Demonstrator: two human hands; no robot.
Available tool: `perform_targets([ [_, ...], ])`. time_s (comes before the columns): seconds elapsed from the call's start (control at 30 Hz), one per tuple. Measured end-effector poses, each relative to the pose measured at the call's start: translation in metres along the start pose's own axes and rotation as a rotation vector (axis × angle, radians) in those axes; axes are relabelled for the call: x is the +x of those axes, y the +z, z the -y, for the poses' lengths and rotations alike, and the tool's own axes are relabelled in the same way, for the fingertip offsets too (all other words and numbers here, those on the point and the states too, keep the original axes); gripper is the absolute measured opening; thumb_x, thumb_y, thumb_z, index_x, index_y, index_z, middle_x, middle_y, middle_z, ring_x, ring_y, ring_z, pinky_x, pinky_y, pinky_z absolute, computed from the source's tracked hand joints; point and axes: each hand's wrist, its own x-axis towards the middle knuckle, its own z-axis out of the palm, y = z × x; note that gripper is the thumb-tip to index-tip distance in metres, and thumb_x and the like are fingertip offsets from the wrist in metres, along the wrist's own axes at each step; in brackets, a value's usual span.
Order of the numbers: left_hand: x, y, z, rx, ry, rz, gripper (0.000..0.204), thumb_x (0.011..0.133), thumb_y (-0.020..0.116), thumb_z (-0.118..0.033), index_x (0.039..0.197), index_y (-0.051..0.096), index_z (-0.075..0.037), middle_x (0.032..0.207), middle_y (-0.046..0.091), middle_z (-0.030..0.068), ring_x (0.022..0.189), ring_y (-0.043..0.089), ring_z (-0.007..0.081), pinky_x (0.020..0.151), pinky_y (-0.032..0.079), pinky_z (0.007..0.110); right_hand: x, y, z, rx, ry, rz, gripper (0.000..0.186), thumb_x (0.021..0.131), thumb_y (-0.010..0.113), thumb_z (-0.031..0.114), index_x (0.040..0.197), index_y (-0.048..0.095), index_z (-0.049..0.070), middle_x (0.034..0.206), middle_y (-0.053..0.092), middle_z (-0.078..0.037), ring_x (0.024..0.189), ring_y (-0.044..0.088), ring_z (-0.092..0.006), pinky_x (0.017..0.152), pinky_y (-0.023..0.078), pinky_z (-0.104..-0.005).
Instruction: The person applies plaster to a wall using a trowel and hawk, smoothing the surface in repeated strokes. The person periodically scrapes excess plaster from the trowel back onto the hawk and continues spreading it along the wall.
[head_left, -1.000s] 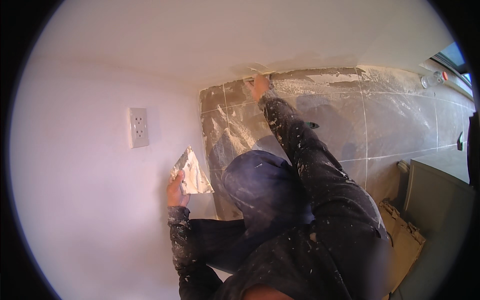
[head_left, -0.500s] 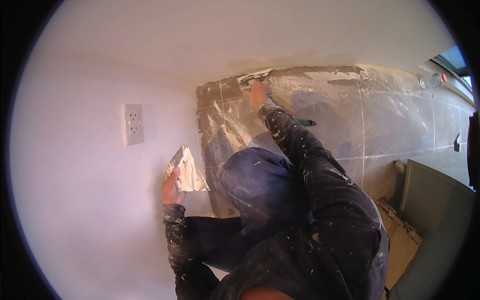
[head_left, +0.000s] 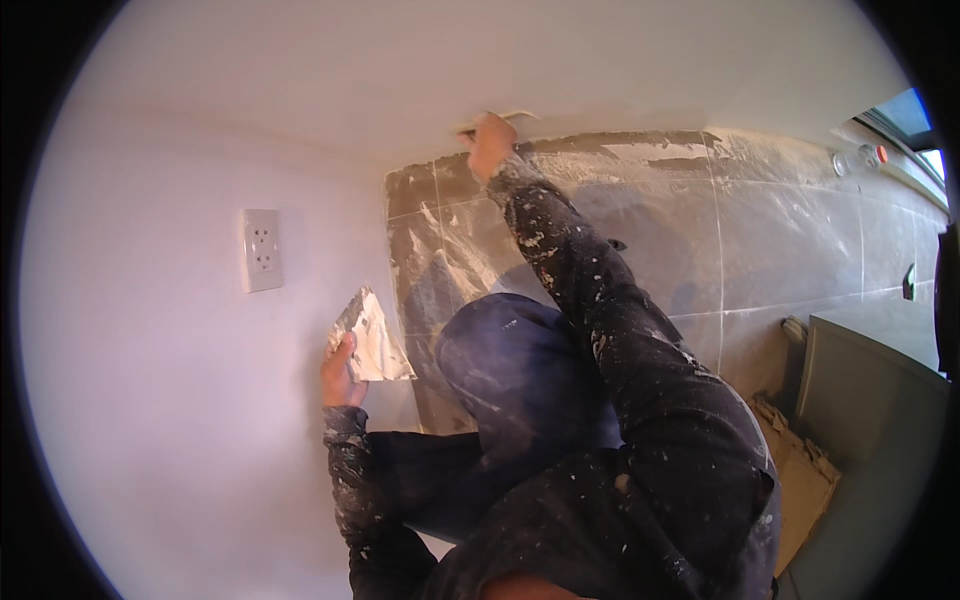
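My left hand grips a broad, triangular metal scraper smeared with pale filler, beside the white wall at left. My right hand reaches forward, closed on a putty knife whose blade is largely hidden by the hand; it is at the low edge of the white wall, just above the filler-streaked grey tile floor. Both dark sleeves are spattered with white. A small dark tool lies on the tiles, partly behind my right forearm.
A white socket plate is on the left wall. At right are a clear bottle with red cap, a window, a dark object, a grey box-like unit and a worn cardboard piece. My bent knee occupies the centre.
My right hand with the knife came down onto the tile edge, then moved up and left onto the wall's base. My left hand with its scraper has shifted slightly left in the view.
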Motion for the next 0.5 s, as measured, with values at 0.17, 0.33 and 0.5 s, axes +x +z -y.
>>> perform_targets([
  [0.17,0.000,-0.001,-0.001,-0.004,-0.015,-0.022,0.041,0.091,0.063,-0.019,0.126,0.051,-0.001,0.116,0.063,0.0088,0.106,0.061,0.0214,0.094,0.049,0.038,-0.029,0.015,0.027,0.954,0.458,0.125,0.042,0.090,0.059,0.010,0.125,0.040,-0.005,0.118,0.054,-0.021,0.098,0.064,-0.0299,0.079,0.058,-0.0365],
  [0.33,0.002,-0.008,0.003,-0.063,0.037,0.008,0.042,0.091,0.063,-0.019,0.126,0.051,0.000,0.117,0.062,0.0091,0.106,0.062,0.0212,0.094,0.049,0.038,-0.056,-0.016,-0.034,0.837,0.426,0.216,0.048,0.089,0.054,0.001,0.131,0.033,-0.003,0.116,0.054,-0.019,0.101,0.064,-0.0305,0.081,0.060,-0.0356],
  [0.5,0.004,-0.019,0.005,-0.078,0.048,0.093,0.045,0.093,0.060,-0.021,0.131,0.049,0.000,0.122,0.060,0.0094,0.111,0.059,0.0215,0.098,0.046,0.038,-0.010,-0.052,-0.135,0.745,0.338,0.027,0.032,0.090,0.054,0.001,0.121,0.048,-0.006,0.113,0.057,-0.017,0.099,0.064,-0.0273,0.083,0.059,-0.0331],
])
